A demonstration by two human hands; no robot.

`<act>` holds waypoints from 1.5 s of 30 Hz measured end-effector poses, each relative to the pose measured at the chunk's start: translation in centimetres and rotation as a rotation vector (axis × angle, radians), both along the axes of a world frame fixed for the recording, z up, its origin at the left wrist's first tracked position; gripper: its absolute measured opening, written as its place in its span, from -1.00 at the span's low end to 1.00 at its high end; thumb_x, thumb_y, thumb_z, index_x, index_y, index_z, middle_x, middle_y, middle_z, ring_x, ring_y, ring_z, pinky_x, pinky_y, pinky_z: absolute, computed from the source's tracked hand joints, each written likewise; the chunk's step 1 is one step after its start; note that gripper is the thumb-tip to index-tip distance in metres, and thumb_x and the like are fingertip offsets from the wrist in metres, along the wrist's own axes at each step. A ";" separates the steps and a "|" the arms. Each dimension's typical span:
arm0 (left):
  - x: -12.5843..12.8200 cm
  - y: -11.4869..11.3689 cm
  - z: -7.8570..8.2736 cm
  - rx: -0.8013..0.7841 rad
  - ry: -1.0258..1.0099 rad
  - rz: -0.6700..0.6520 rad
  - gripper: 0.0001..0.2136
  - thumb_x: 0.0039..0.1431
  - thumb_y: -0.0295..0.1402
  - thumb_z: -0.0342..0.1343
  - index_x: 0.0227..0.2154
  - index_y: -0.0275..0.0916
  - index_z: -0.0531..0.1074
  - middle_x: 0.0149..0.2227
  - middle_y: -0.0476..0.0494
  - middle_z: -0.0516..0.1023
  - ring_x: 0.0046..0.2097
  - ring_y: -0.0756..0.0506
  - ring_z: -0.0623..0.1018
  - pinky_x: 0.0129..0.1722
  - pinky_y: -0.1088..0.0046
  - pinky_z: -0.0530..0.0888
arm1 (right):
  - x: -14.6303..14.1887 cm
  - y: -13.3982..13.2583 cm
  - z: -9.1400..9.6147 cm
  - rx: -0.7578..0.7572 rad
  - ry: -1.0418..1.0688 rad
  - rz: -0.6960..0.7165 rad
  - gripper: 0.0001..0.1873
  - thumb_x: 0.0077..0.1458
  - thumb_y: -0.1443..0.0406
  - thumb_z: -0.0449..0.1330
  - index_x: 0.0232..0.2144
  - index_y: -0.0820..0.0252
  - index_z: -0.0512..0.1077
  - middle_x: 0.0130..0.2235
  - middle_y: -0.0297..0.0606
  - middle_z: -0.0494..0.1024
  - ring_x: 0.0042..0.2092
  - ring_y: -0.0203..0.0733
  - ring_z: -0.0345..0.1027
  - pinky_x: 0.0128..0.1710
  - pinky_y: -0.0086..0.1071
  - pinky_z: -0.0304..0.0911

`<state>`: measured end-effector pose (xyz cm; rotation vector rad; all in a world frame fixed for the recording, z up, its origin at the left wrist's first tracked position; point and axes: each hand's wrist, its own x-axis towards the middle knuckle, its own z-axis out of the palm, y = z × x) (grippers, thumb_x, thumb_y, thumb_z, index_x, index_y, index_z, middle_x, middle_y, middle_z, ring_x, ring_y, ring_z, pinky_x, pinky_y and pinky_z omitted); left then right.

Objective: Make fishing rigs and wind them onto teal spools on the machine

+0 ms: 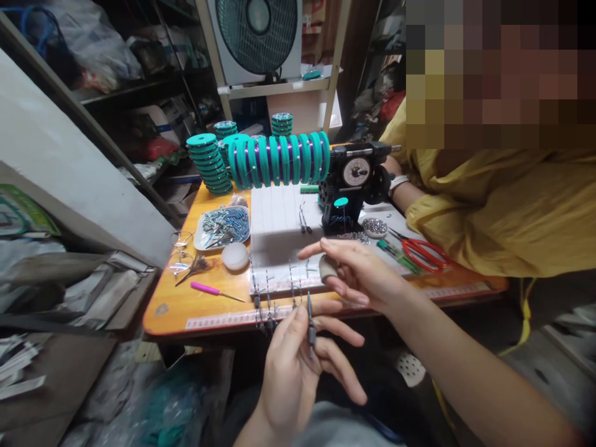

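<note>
My left hand [302, 354] is below the table's front edge, thumb and forefinger pinched on a thin dark float-like piece [310, 329] with a line running up from it. My right hand [358, 273] hovers over the white pad [279, 236], fingers half spread, a small grey oval piece [328, 267] tucked against its palm. Several similar rigs [263, 298] hang over the pad's front edge. A row of green spools [279, 160] with purple line sits on a black winding machine [356, 180] behind the pad.
An orange table [205, 310] carries a tray of small parts [222, 226], a white round lump [235, 256], a pink-handled tool [207, 288], red scissors [426, 254] and a dish of beads [375, 227]. A person in yellow [503, 211] sits at the right. Stacked green spools [209, 164] stand behind.
</note>
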<state>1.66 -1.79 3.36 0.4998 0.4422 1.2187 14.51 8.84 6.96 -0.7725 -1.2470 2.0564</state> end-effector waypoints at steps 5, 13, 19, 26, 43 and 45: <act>-0.7 -1.9 -2.1 -0.010 -0.034 -0.018 -0.64 0.41 -0.27 -0.19 0.00 -0.34 0.43 -0.39 -0.20 0.61 -0.55 -0.06 0.61 -0.60 0.60 0.50 | 0.2 -1.5 -2.1 0.133 -0.079 0.053 -0.63 0.20 0.09 0.20 -0.14 0.27 0.50 -0.50 -0.36 0.46 -0.68 -0.55 0.11 -0.74 -0.66 -0.07; -0.1 -3.6 -4.9 0.071 -0.145 -0.008 -0.60 0.44 -0.33 -0.26 -0.17 -0.39 0.49 -0.50 -0.23 0.64 -0.58 -0.07 0.61 -0.66 0.66 0.45 | -1.3 -3.3 -3.0 0.110 0.069 -0.016 -0.75 0.06 0.17 0.33 -0.36 0.28 0.51 -0.53 -0.35 0.45 -0.57 -0.41 0.31 -0.71 -0.63 0.16; 0.0 -4.1 -4.5 0.135 -0.174 0.021 -0.57 0.45 -0.39 -0.31 -0.20 -0.38 0.51 -0.49 -0.23 0.65 -0.55 -0.02 0.62 -0.62 0.73 0.42 | -2.2 -4.2 -3.0 -0.057 0.232 -0.099 -0.78 0.04 0.22 0.36 -0.41 0.29 0.49 -0.53 -0.33 0.46 -0.57 -0.42 0.36 -0.72 -0.67 0.19; 0.3 -4.2 -4.6 0.109 -0.139 0.033 -0.59 0.44 -0.36 -0.29 -0.22 -0.36 0.50 -0.53 -0.20 0.64 -0.57 -0.01 0.60 -0.71 0.75 0.22 | -1.6 -4.0 -3.0 -0.005 0.192 -0.089 -0.78 0.09 0.19 0.32 -0.33 0.26 0.52 -0.54 -0.36 0.42 -0.58 -0.44 0.30 -0.72 -0.69 0.17; 0.0 -4.3 -4.7 0.082 0.010 0.121 -0.64 0.40 -0.35 -0.17 -0.29 -0.33 0.54 -0.31 -0.21 0.61 -0.69 0.11 0.48 -0.73 0.76 0.28 | -2.3 -6.2 -4.3 -0.067 0.224 -0.059 -0.77 0.06 0.22 0.35 -0.38 0.27 0.44 -0.42 -0.30 0.49 -0.64 -0.54 0.14 -0.76 -0.68 0.06; -0.2 -4.2 -4.3 0.064 0.019 0.116 -0.65 0.39 -0.33 -0.13 -0.31 -0.32 0.56 -0.22 -0.24 0.61 -0.68 0.12 0.49 -0.73 0.76 0.30 | -2.4 -6.3 -4.1 -0.101 0.257 -0.083 -0.77 0.04 0.23 0.36 -0.39 0.27 0.43 -0.39 -0.28 0.52 -0.64 -0.54 0.16 -0.77 -0.69 0.06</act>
